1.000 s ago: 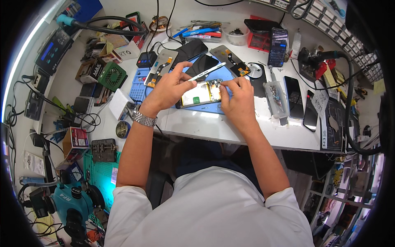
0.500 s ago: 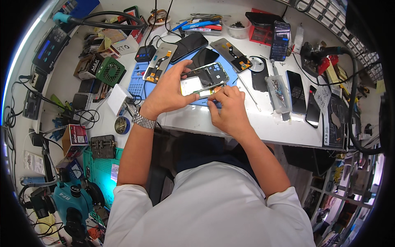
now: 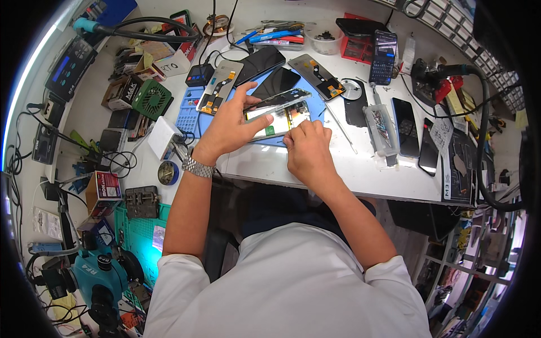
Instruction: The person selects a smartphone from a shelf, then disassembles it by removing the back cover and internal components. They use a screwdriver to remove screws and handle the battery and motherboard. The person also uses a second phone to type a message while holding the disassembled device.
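An opened phone [image 3: 270,129], its pale battery and yellow ribbon parts exposed, lies on the blue mat [image 3: 317,107] at the middle of the bench. Above it a thin dark phone frame [image 3: 282,100] stands tilted up, its far edge raised. My left hand [image 3: 232,121], with a metal-band watch on the wrist, grips that frame between thumb and fingers. My right hand [image 3: 309,145] is closed at the phone's near right edge, fingertips pinched together; what they hold, if anything, is hidden.
Two detached phone screens [image 3: 221,84] [image 3: 317,76] lie behind my hands. To the right are a thin metal tool [image 3: 341,128], a clear box of small tools [image 3: 381,132] and phones [image 3: 404,127]. A green fan [image 3: 152,97] and a teal microscope [image 3: 101,276] stand left.
The dark frame has tipped up away from the phone, uncovering more of the battery and ribbons. My right hand has shifted slightly left and down along the phone's edge.
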A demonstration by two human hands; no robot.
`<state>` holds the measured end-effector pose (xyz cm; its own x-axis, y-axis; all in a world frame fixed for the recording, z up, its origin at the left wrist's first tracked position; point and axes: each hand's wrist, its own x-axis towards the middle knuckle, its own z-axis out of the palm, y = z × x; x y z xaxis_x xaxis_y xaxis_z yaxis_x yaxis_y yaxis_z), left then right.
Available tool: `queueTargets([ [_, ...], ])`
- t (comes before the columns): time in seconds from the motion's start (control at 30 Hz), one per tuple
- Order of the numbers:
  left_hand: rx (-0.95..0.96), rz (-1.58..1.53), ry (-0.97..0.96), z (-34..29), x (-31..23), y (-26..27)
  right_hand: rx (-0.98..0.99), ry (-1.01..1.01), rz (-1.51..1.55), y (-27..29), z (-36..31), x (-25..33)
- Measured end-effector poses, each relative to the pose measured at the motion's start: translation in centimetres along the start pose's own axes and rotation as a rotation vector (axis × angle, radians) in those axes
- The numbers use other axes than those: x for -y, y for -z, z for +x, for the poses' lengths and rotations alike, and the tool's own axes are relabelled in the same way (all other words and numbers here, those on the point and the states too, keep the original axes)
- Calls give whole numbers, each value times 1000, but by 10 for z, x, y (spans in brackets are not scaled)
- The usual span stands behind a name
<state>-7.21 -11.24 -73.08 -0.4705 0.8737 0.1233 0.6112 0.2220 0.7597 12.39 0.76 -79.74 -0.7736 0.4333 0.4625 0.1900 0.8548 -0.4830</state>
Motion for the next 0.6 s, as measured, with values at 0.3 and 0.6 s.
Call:
queueTargets([
  [0.3, 16, -47, -21, 0, -2, 7, 15, -32, -32, 6, -2, -4],
  [0.6, -6, 61, -87, -5, 0, -5, -15, 6, 0, 8, -8, -6],
])
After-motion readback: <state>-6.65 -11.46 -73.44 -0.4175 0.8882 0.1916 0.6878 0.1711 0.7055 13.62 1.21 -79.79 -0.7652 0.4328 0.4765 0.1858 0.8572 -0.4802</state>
